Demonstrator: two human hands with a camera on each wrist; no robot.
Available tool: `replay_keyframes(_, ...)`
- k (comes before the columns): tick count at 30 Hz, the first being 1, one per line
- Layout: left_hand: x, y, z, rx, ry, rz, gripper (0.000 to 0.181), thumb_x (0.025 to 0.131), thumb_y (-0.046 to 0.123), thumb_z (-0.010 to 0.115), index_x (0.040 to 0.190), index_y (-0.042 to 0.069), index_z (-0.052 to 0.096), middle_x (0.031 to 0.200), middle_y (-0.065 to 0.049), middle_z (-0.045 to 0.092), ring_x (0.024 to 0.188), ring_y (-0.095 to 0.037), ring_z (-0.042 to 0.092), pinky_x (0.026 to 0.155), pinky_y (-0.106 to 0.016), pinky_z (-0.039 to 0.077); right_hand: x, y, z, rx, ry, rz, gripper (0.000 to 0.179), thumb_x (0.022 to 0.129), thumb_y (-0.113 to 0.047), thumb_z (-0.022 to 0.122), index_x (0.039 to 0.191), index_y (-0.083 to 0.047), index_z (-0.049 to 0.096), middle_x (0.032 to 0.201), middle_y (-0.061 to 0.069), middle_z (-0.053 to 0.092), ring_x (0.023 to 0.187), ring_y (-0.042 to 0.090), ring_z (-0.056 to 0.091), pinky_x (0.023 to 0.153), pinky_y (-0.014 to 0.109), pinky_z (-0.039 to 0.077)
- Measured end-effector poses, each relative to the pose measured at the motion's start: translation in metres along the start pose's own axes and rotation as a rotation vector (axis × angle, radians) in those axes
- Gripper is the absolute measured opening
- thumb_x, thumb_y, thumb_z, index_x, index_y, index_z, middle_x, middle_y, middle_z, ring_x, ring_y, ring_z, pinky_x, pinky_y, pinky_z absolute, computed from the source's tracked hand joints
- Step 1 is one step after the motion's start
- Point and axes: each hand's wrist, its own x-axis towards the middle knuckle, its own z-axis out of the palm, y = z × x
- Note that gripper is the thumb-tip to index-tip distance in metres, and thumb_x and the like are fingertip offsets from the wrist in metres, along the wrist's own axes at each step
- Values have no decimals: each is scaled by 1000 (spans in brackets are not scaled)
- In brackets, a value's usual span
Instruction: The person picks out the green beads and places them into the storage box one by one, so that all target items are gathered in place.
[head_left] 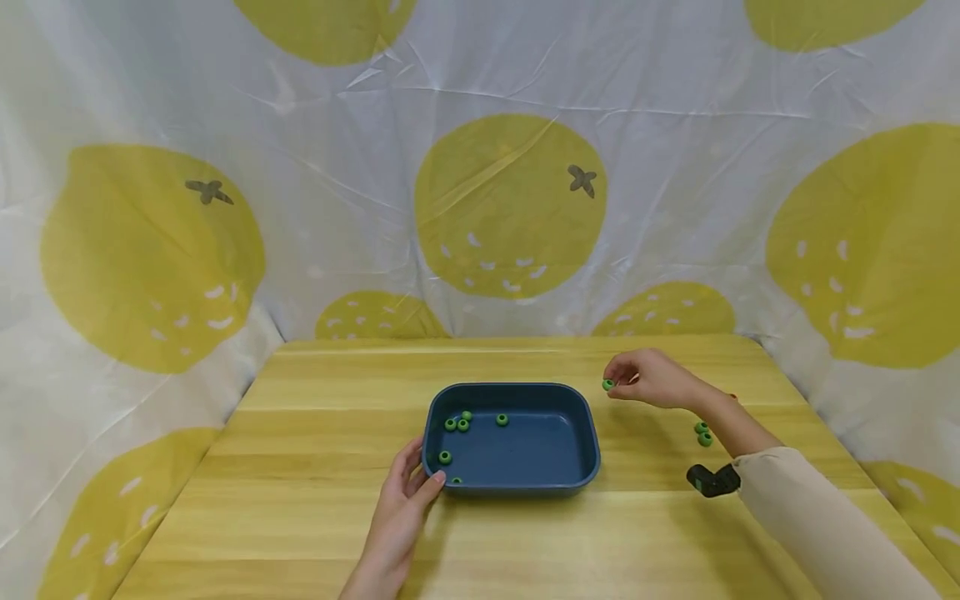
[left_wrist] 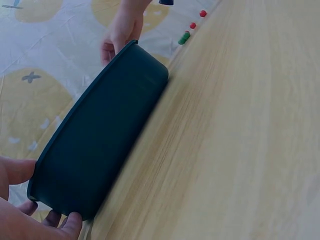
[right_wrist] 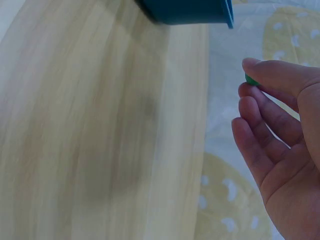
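A dark blue rectangular tray (head_left: 525,454) stands on the wooden table, with several green beads (head_left: 502,420) lying mostly toward its left side. My left hand (head_left: 397,508) grips the tray's near left corner, thumb over the rim and fingers against the outside wall, as the left wrist view also shows. Just beyond the tray's right side, my right hand (head_left: 656,381) pinches one green bead (head_left: 607,385) between thumb and index finger, raised above the table. In the right wrist view, only a sliver of the pinched bead (right_wrist: 251,80) shows; the other fingers are loosely bent.
Green beads (head_left: 705,439) sit on the table at the right, beside the right forearm. Red beads (left_wrist: 193,25) lie near them in the left wrist view, mostly hidden by the forearm in the head view. A lemon-patterned cloth (head_left: 510,75) hangs behind the table (head_left: 300,500).
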Motion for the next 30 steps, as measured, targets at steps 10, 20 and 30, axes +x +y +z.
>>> replay_keyframes(10, -3, 0, -1, 9, -2, -28, 69, 103, 3, 63, 161, 5, 26, 160, -26, 32, 146, -46, 32, 112, -52, 40, 30, -22, 11, 42, -70, -84, 11, 93, -11, 78, 102, -7, 72, 90, -6, 71, 81, 12, 68, 79, 34, 59)
replay_keyframes(20, -1, 1, 0, 17, -11, -20, 69, 102, 3, 63, 161, 3, 27, 159, -27, 33, 146, -46, 34, 111, -53, 41, 65, -46, 16, 48, -146, -151, 10, 96, -15, 76, 105, -10, 73, 93, -6, 69, 84, 11, 67, 80, 34, 58)
replay_keyframes(30, 2, 3, 1, 13, -11, -19, 69, 102, 4, 64, 160, 2, 27, 159, -27, 33, 146, -46, 33, 112, -54, 40, 94, -73, 21, -8, -221, -224, 12, 96, -16, 75, 107, -12, 73, 96, -9, 68, 88, 9, 66, 82, 31, 57)
